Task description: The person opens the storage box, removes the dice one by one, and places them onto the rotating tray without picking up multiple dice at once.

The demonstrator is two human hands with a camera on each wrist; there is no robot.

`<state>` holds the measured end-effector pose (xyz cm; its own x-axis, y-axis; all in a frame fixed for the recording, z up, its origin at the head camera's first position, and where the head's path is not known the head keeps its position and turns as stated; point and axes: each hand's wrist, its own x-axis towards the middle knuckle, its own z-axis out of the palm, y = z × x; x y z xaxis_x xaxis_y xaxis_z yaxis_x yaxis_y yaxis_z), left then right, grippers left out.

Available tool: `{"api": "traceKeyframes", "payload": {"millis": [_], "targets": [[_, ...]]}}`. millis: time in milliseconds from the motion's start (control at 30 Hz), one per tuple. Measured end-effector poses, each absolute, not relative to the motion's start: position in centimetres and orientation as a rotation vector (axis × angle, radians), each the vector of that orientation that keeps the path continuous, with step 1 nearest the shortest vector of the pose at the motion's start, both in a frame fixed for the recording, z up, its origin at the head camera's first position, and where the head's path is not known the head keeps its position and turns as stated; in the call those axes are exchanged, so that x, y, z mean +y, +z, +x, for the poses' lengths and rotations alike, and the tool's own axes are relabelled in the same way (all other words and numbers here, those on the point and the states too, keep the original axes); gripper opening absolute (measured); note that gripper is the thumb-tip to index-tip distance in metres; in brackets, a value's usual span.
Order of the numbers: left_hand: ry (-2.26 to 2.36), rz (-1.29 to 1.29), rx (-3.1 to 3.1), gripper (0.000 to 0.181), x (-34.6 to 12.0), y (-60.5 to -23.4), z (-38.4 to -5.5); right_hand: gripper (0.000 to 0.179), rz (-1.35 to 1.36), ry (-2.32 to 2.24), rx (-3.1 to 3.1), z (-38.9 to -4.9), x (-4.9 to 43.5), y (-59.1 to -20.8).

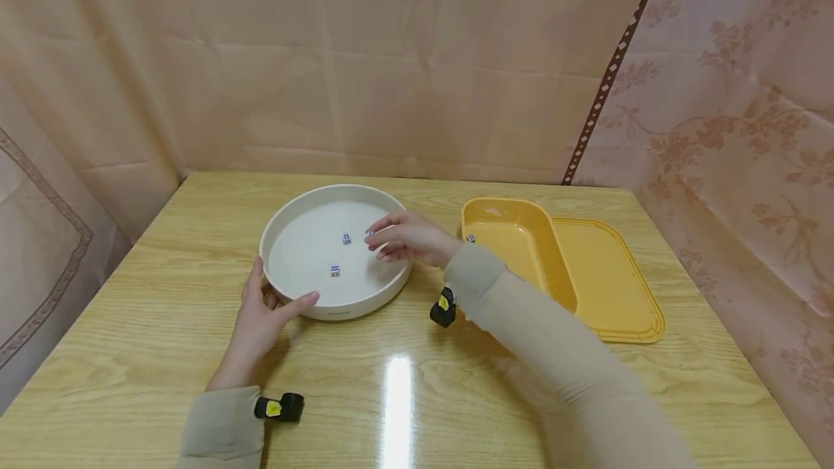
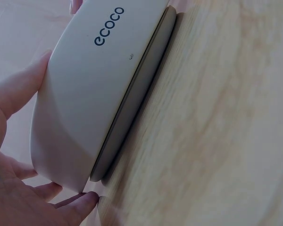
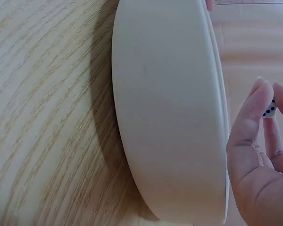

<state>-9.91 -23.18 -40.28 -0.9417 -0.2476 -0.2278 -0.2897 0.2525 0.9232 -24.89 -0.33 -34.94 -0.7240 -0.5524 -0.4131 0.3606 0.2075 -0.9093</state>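
A round white tray [image 1: 306,288] with a low wall stands on the table. My left hand [image 1: 260,317] holds its near left side, the thumb over the rim and the fingers against the outer wall [image 2: 80,94]. Two white dice with blue pips lie in the tray: one die [image 1: 347,239] near the middle, another die [image 1: 335,271] closer to the front. Above the tray's right side, my right hand [image 1: 410,237] pinches a die [image 3: 270,109] between thumb and fingertips. In the head view the fingers partly hide that die.
A yellow box [image 1: 560,273] stands right of the tray, partly behind the right sleeve, with a die [image 1: 470,237] showing at its left side. Beside it lies a flat yellow lid [image 1: 609,273]. A curtain [image 1: 391,93] hangs behind the wooden table [image 1: 339,389].
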Motion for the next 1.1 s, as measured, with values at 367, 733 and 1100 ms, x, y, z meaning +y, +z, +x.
{"api": "traceKeyframes", "payload": {"millis": [367, 733, 1100], "targets": [[1.828, -0.534, 2.455, 0.123, -23.0, -40.3, -10.0, 0.024, -0.169, -1.561, 1.783, -25.3, -1.0, -35.6], [1.817, -0.555, 2.444, 0.124, -22.9, -40.2, -9.9, 0.026, -0.204, -1.523, 1.798, -25.7, -1.6, -36.0], [1.827, -0.527, 2.451, 0.124, -23.2, -40.4, -10.0, 0.023, -0.272, -1.438, 1.843, -25.8, -2.6, -36.4]]}}
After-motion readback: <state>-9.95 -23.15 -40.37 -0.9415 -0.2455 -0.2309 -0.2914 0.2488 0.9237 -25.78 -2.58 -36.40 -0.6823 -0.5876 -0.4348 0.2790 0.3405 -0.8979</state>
